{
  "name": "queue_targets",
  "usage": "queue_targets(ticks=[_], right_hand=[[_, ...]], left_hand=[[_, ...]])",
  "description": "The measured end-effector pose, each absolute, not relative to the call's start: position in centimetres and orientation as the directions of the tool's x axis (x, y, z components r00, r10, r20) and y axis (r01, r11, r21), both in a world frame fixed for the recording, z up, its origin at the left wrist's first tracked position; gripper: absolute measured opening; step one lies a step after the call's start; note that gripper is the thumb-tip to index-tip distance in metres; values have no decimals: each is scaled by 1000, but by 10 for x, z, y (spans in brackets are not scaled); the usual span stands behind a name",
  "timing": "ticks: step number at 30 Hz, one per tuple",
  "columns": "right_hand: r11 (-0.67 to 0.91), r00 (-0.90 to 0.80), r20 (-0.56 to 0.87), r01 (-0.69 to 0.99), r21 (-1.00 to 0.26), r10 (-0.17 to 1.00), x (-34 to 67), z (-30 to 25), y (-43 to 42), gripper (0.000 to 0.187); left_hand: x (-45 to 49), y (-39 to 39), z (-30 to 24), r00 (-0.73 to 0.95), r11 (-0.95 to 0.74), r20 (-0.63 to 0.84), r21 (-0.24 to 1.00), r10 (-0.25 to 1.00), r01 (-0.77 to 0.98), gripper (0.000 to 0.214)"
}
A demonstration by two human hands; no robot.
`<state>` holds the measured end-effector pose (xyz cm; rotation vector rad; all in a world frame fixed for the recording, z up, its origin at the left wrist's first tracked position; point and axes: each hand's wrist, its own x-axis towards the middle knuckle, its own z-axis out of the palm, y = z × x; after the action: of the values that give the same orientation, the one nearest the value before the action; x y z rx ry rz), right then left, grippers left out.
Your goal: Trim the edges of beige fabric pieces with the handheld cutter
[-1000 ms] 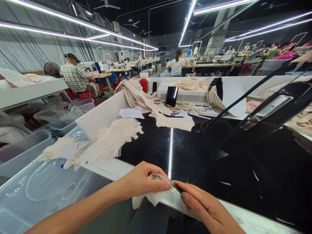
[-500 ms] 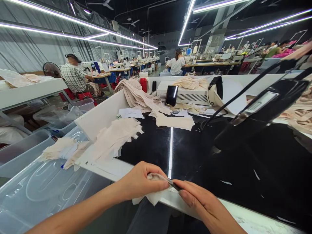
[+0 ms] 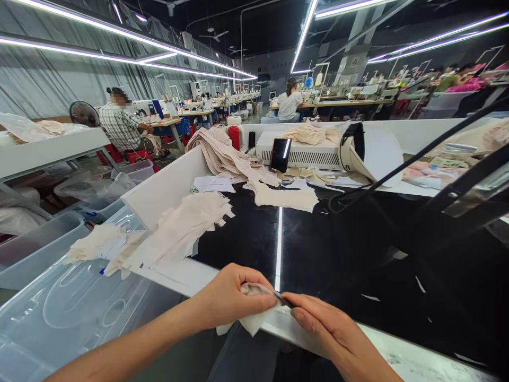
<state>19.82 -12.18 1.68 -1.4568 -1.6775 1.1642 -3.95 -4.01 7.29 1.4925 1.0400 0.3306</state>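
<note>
My left hand point(image 3: 234, 297) is closed around a folded piece of cream fabric point(image 3: 253, 321), thumb on top. Part of the fabric hangs below the fingers, over the table's front edge. My right hand point(image 3: 326, 323) pinches a slim dark tool point(image 3: 284, 300) between thumb and fingers. The tool's tip reaches the fabric edge at my left thumb; most of its length is hidden, so its exact kind is unclear. Both hands are close together in front of the black tabletop point(image 3: 246, 241).
Cream fabric pieces point(image 3: 191, 223) lie stacked at left, with another piece point(image 3: 286, 197) farther back. A phone point(image 3: 280, 155) leans on a white vented box point(image 3: 310, 155). A blurred black arm-like object point(image 3: 461, 196) crosses at right. Plastic bins point(image 3: 43, 249) stand left. Coworkers sit beyond.
The black object at right has swung away to the right, uncovering a jar and fabric behind it. My hands, the fabric and the tool have barely moved.
</note>
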Motion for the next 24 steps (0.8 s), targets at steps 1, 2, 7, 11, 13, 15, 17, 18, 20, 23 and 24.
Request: queue_targets(ticks=[1, 2, 7, 11, 13, 15, 17, 18, 20, 23, 24], right_hand=[[11, -199, -82, 425, -905, 976, 198, 17, -122, 66], [19, -204, -75, 425, -905, 976, 199, 16, -122, 65], [38, -212, -65, 451, -892, 975, 203, 8, -123, 63], [34, -205, -77, 492, -870, 976, 204, 1, -125, 62], [42, -209, -73, 499, -865, 975, 203, 0, -126, 62], [58, -217, -59, 500, -864, 974, 202, -1, -127, 62], [70, -217, -47, 500, -863, 975, 201, -2, -126, 61], [77, -219, -40, 500, -863, 975, 200, -2, -126, 60], [93, -226, -25, 496, -863, 974, 199, -2, -126, 59], [119, -231, 2, 491, -863, 973, 197, -2, -125, 57], [124, -229, 9, 491, -862, 973, 197, -2, -125, 56]], left_hand=[[-40, -41, 73, 554, 133, -363, 902, 749, 411, 33], [-40, -41, 74, 552, 137, -368, 900, 749, 414, 33], [-40, -43, 71, 547, 130, -359, 902, 756, 412, 34], [-40, -44, 64, 556, 134, -346, 913, 756, 386, 34], [-41, -44, 62, 556, 134, -344, 914, 757, 383, 33], [-40, -44, 61, 551, 138, -346, 913, 759, 383, 32], [-40, -44, 61, 550, 141, -346, 914, 760, 380, 32], [-39, -44, 61, 549, 141, -344, 915, 762, 378, 31], [-39, -45, 61, 550, 140, -343, 916, 762, 377, 30], [-38, -46, 60, 544, 145, -348, 913, 764, 381, 30], [-38, -47, 59, 544, 144, -348, 913, 763, 382, 30]])
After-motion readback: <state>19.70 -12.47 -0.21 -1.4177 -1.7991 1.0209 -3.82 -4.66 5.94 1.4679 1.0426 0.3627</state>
